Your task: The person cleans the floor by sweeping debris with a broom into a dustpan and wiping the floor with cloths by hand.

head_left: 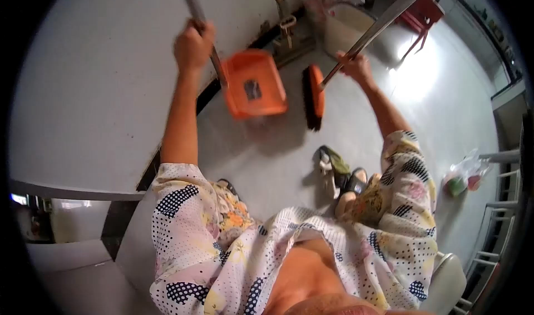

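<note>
My left hand (193, 45) is wrapped round the long handle of an orange dustpan (240, 95), which hangs above the grey floor and looks slightly blurred. A dark label sits in the pan's middle. In my right hand (356, 67) is the metal handle of a broom (317, 98) with an orange head and dark bristles. The broom head is to the right of the dustpan, apart from it, bristles facing left. Whether the bristles touch the floor I cannot tell.
A mop-like tool (289, 37) leans by the wall near a pale bin (347, 28). A red chair (423, 15) stands at the back right. Shoes and a cloth (334, 167) lie near my feet. A plastic bag (464, 176) with round items is on the right.
</note>
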The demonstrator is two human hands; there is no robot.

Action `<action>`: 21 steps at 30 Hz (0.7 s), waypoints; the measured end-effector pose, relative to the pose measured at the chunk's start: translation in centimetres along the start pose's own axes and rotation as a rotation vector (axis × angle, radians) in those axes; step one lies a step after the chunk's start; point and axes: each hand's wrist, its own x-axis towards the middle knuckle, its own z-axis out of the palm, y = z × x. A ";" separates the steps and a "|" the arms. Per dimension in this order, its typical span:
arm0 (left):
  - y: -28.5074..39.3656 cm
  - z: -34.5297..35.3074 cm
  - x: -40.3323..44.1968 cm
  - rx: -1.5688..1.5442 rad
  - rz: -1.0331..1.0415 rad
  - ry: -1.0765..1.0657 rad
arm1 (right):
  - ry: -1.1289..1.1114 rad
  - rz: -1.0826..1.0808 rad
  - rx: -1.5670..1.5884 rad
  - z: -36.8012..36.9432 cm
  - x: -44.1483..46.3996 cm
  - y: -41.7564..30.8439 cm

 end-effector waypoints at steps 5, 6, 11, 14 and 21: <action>0.3 1.7 -0.9 -0.081 -0.144 -0.208 | -0.137 -0.124 0.080 3.9 0.4 -5.9; 0.3 0.5 0.0 -0.101 -0.170 -0.228 | -0.170 -0.038 0.255 3.6 -0.5 -9.0; 1.7 -5.9 2.2 -0.168 -0.292 -0.342 | -0.241 -0.219 -0.023 2.3 -2.4 -21.4; -0.2 -6.0 1.8 -0.153 -0.204 -0.364 | -0.210 -0.369 -0.227 1.8 -3.8 -27.2; -2.0 -3.4 0.6 -0.607 -0.063 -0.156 | -0.201 -0.511 -0.318 4.3 -3.0 -32.3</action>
